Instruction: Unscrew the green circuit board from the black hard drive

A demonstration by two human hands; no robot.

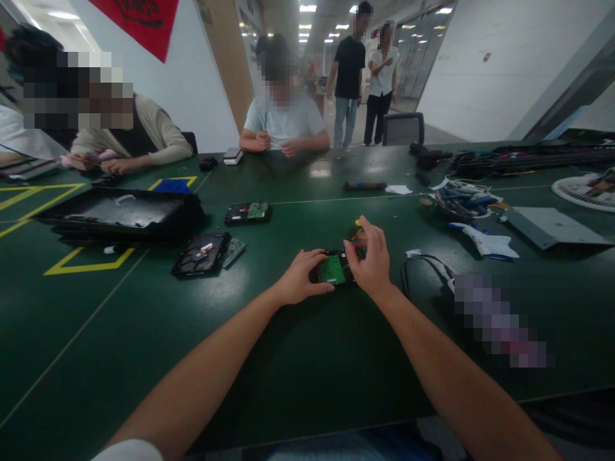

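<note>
A hard drive (331, 269) with a green circuit board facing up lies on the dark green table in front of me. My left hand (303, 276) grips it from the left, fingers along the far edge and thumb at the near edge. Over its right end is my right hand (371, 257), with thumb and fingers curled around a small yellow and red item (358, 224). My fingers hide most of that item, so its kind is unclear. Farther left lie another hard drive (247, 212), a black drive casing (200, 254) and a loose circuit board (234, 253).
A large black tray (62, 214) stands at left. On the right are a cable (430, 258), gloves (487, 242), a grey metal cover (557, 227) and a heap of blue items (464, 197). A dark stick-like tool (365, 186) lies ahead. People sit across the table; two others stand beyond.
</note>
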